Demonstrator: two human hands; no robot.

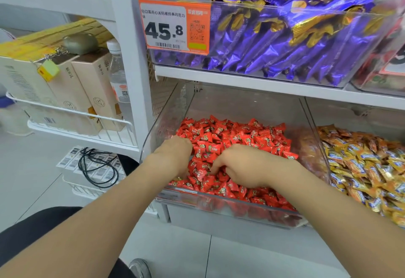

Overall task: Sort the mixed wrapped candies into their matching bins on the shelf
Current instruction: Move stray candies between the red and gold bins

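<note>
Red foil-wrapped candies (pixel 230 137) heaped in a clear plastic bin (pixel 157 124) on the lower level of a white shelf (pixel 252 80), as seen from the head camera. Left hand (pixel 175 157) and right hand (pixel 243 168) both palm-down in the near part of the heap, just apart from each other, fingertips buried among the wrappers. Fingers of both hands curled downward; whether clamped on a piece or closed on nothing not determinable, the tips being hidden by the candies. To the right, past a clear divider wall, a neighbouring bin of orange-and-gold wrapped candies (pixel 361 163). Above, a third clear bin of purple-and-gold wrapped bars (pixel 285 43) bearing an orange price tag (pixel 175 25). Step in hand, as judged: raking through the red heap in search of strays. Progress, as judged: well advanced at the surface, with each visible bin showing one colour family only and no foreign wrapper plainly exposed among the red. Possible darker piece close under the left hand, too small to identify. Left to check: anything buried deeper in the red heap, beneath the hands, or in bins cut off at the frame edge.
</note>
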